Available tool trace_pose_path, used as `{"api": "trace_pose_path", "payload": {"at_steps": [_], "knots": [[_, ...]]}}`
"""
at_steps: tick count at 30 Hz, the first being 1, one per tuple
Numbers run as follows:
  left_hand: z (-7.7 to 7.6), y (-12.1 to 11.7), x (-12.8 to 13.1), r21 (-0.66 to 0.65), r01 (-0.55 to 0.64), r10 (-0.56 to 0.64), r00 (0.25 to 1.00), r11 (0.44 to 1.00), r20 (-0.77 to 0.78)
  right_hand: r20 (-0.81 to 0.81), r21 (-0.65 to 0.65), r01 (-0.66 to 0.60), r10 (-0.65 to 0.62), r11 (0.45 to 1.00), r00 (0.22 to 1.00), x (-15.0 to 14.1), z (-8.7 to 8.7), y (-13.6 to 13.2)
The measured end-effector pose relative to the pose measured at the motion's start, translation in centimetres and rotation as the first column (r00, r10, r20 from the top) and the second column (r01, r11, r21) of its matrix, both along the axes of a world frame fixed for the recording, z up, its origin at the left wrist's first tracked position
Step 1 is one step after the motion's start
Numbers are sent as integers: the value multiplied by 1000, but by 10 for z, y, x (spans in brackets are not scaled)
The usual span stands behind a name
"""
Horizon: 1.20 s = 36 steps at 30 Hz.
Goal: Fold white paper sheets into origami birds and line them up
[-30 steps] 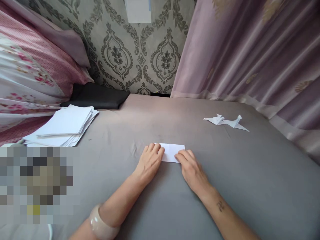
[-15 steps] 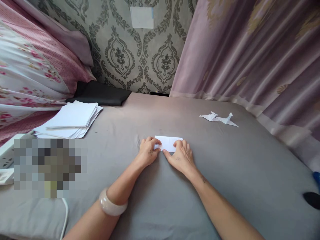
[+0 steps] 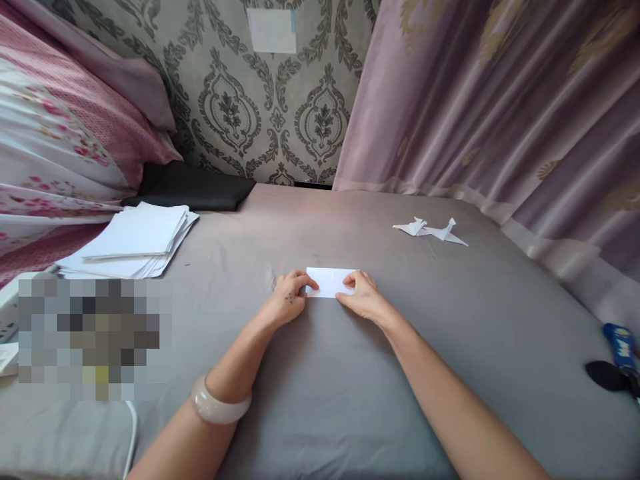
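Note:
A small white rectangle of folded paper (image 3: 327, 283) lies flat on the grey cloth in front of me, its long side running left to right. My left hand (image 3: 290, 295) is closed at its left end, with a fingertip on top of the sheet. At the right end, my right hand (image 3: 364, 295) has thumb and index finger close together on the paper; the other fingers are curled behind and partly hidden. A pale bangle (image 3: 220, 403) circles my left wrist.
Two folded white paper birds (image 3: 430, 231) rest at the right back. On the left are a stack of white paper (image 3: 135, 233), a black folded item (image 3: 193, 187), a white power strip (image 3: 7, 313), a cable (image 3: 133, 433) and a blurred patch. Curtains (image 3: 430, 100) hang at the right.
My right hand has drawn its fingers in, from spread on the paper to a pinch at its right end. My left hand stays at the left end. The view has shifted slightly right.

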<state>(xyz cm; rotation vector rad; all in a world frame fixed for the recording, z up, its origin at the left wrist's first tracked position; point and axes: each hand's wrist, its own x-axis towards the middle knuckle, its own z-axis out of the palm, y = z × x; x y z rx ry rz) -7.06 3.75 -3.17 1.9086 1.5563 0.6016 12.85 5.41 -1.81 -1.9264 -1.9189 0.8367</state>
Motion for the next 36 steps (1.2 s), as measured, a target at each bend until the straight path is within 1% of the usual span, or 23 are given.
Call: {"api": "trace_pose_path", "payload": {"at_steps": [3,6,8,10,13,14,16,19,22,25,28,31,33,34,35,36], "knots": [[-2,1,-3,26,34,-34,999,999,13,-93,-55,-50,44,997,995,14,2,7],[-3,3,-5,36,56,-57,998,998,40,-160,-105,-65,48,992,986,28,5,13],[-4,4,-4,36,41,-43,997,999,69,-189,-131,-61,35,990,981,40,8,15],[-4,4,-3,18,-45,43,992,999,115,-198,-146,-38,9,989,980,52,11,15],[-4,4,0,-14,-244,243,957,970,156,-196,-133,24,-50,991,979,64,13,13],[-4,4,1,-17,-289,288,945,957,157,-202,-120,44,-68,992,977,65,13,11],[-3,4,2,-19,-319,318,935,947,155,-229,-91,75,-94,993,969,62,10,8],[-1,3,4,-30,-292,293,942,956,166,-304,-59,79,-93,995,948,50,3,3],[3,1,6,-65,-280,288,931,958,224,-396,-44,51,-64,998,916,39,-2,-1],[6,0,7,-89,-255,270,920,963,283,-472,-33,-9,-8,999,881,35,-1,-6],[10,-2,8,-105,-218,242,897,970,371,-511,-8,-51,40,999,858,37,-1,-11],[15,-6,9,-64,-122,138,883,990,448,-505,40,-32,48,999,862,39,-4,-13],[18,-9,10,-6,-34,33,895,999,445,-503,79,4,36,997,864,41,-6,-14],[19,-10,10,35,9,-22,910,999,414,-494,126,22,44,992,868,42,-6,-14],[20,-11,10,90,52,-82,930,995,358,-469,201,28,71,979,880,43,-6,-15],[20,-12,11,162,88,-131,951,983,281,-422,300,18,116,954,899,44,-6,-16]]}}
